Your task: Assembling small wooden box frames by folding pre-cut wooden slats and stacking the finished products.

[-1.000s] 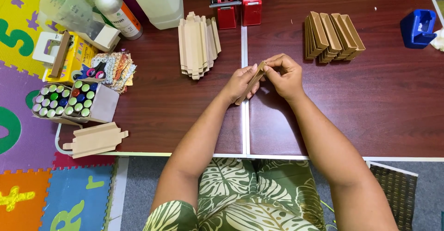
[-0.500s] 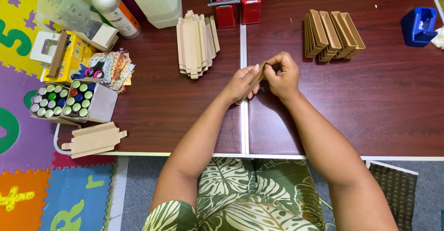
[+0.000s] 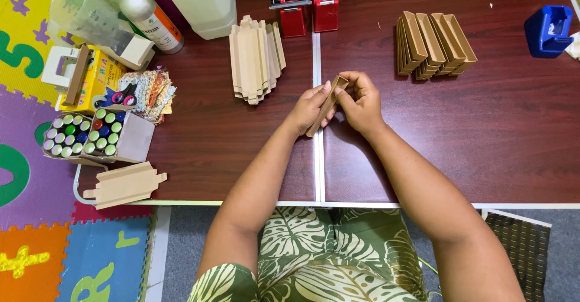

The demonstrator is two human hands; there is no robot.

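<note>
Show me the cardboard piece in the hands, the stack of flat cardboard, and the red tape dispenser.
cardboard piece (image 3: 327,105), head view, middle of its long side.
stack of flat cardboard (image 3: 256,57), head view, centre of the top sheet.
red tape dispenser (image 3: 325,3), head view, its body.

Bright, even overhead light — soft shadows, sharp focus, slight edge distortion.

We see two red tape dispensers (image 3: 305,3) at the far edge | a blue holder (image 3: 548,30) (far right) | a box of coloured tubes (image 3: 96,136) | foam floor mats (image 3: 24,157) left
</note>
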